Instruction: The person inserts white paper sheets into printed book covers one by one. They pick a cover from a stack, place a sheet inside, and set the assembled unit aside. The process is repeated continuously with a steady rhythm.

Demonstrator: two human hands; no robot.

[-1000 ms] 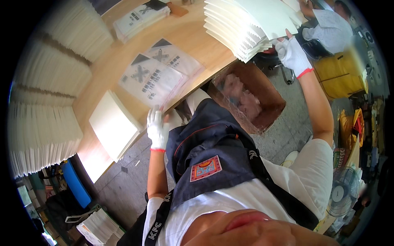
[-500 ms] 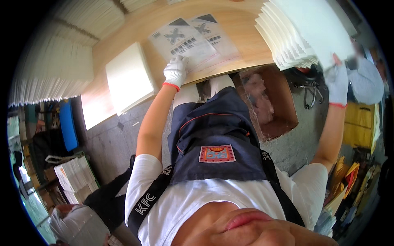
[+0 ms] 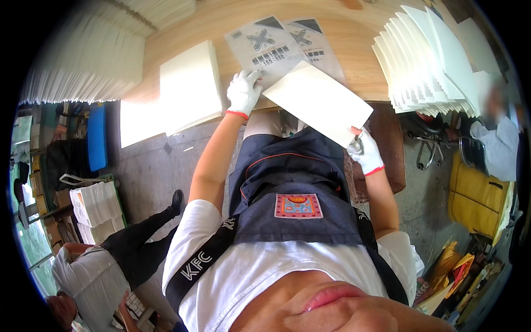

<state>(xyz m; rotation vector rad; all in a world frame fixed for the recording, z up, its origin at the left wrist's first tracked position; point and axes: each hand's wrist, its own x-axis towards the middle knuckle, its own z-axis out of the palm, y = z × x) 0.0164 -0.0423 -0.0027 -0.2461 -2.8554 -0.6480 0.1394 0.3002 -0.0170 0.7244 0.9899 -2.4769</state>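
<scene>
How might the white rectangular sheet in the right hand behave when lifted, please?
The white rectangular sheet is probably fairly stiff, since it looks flat though the right hand holds it near one corner. Its thin edge suggests it is light.

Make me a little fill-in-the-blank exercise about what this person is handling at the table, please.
1. The white sheet is held in the person's ____ grip.
2. The white glove on the left grip has a ____ edge at the wrist.
3. Exactly ____ printed sleeves lie overlapping on the table.
4. The fanned paper stack lies to the ____ of the sleeves.

Missing words: right; red; two; right.
</scene>
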